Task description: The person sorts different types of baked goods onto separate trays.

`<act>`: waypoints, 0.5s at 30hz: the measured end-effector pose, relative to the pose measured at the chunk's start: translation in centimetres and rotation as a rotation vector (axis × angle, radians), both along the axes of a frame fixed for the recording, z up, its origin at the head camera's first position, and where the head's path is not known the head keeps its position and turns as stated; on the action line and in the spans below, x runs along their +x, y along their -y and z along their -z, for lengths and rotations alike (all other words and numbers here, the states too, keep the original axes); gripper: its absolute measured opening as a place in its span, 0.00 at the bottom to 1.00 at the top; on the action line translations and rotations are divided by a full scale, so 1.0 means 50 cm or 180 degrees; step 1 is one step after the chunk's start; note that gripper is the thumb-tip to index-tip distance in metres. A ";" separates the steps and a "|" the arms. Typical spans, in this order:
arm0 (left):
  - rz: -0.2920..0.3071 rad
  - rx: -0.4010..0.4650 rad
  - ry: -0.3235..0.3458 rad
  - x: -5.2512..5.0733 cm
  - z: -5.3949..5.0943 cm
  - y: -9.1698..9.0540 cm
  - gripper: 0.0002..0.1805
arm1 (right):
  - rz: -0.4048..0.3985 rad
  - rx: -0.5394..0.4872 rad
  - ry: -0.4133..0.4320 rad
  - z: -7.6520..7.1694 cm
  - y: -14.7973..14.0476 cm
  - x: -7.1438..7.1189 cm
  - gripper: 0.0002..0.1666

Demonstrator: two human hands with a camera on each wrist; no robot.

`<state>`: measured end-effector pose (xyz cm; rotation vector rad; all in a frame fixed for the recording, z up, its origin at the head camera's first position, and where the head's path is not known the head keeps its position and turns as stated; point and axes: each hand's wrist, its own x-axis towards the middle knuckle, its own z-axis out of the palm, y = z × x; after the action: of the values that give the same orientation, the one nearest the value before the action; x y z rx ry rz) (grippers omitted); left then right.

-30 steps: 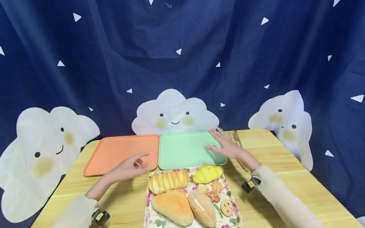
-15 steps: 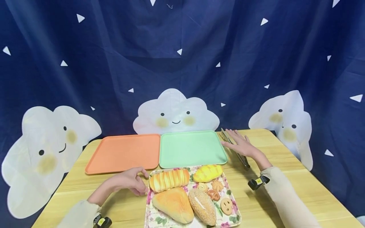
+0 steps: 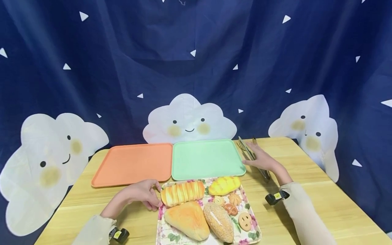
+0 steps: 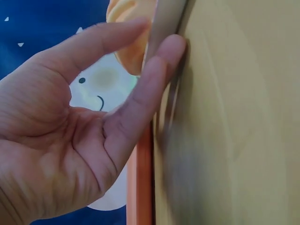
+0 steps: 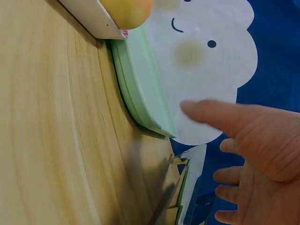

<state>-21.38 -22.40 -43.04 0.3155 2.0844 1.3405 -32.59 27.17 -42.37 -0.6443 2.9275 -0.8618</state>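
At the floral tray's (image 3: 162, 234) far left corner, my left hand (image 3: 139, 195) pinches the edge, thumb over the rim and fingers against the outer side. In the left wrist view the thumb (image 4: 101, 42) lies in front of a striped bread roll (image 3: 183, 194). My right hand (image 3: 263, 158) hovers with fingers spread over metal tongs (image 3: 249, 153) beside the green tray. In the right wrist view the right thumb (image 5: 211, 112) and fingers touch nothing, and the tongs (image 5: 190, 183) lie below them. The floral tray bears a triangular bread (image 3: 186, 221), a seeded loaf (image 3: 218, 223) and a yellow bread (image 3: 225, 185).
An orange tray (image 3: 134, 163) and a green tray (image 3: 208, 160) lie side by side at the table's back. Several cookies (image 3: 244, 221) sit on the floral tray's right part. A dark blue curtain (image 3: 196, 75) with clouds hangs behind the wooden table (image 3: 321, 197).
My left hand has come down from above the orange tray to the floral tray's edge. My right hand has moved right, from above the green tray to over the tongs.
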 end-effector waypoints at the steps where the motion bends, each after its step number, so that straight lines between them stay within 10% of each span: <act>1: -0.0009 -0.0005 -0.0003 0.000 0.000 -0.001 0.28 | -0.0018 -0.0038 0.0004 -0.001 0.000 0.000 0.54; 15: -0.0260 -0.0006 0.0000 0.018 0.003 -0.019 0.26 | 0.0409 0.0190 -0.0165 -0.009 -0.006 0.001 0.55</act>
<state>-20.50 -21.48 -43.17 0.2319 2.1186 1.3857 -32.56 27.45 -41.91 -0.4870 3.0567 -0.7755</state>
